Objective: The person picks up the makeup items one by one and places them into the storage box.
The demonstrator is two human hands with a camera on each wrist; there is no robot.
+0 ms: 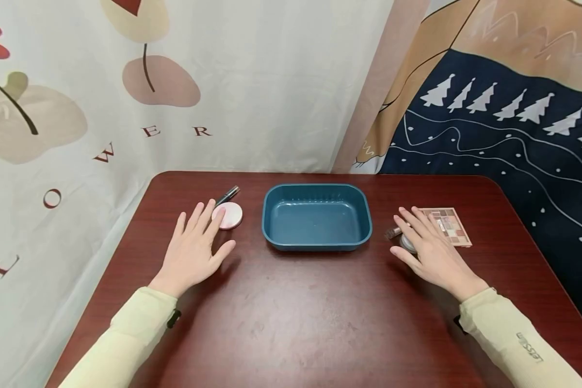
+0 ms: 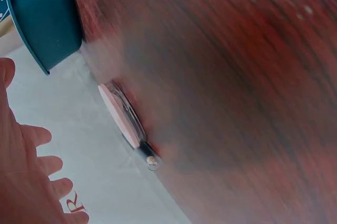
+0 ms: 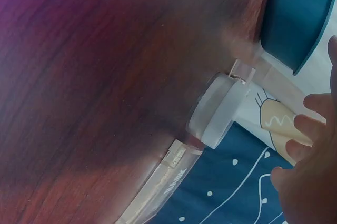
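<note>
Blue, probably plastic, the box point(image 1: 316, 247) stands on the dark red tabletop point(image 1: 296, 323) between two hovering hands. Left hand point(image 1: 191, 252) and right hand point(image 1: 431, 253) both have their fingers spread, holding nothing. Near the left one lie a pink-and-white compact point(image 1: 230, 216) and, just beside it, a dark tube point(image 1: 230, 193); nudging the compact could set the tube rolling, if it is round. By the right one are a pale-lidded jar point(image 3: 226, 112), a small clear item point(image 1: 392, 233) and a flat palette point(image 1: 457, 229). Because the hand partly hides them, reaching down carelessly might knock the jar into its neighbour; the palette, being thin, could slip from a pinch
</note>
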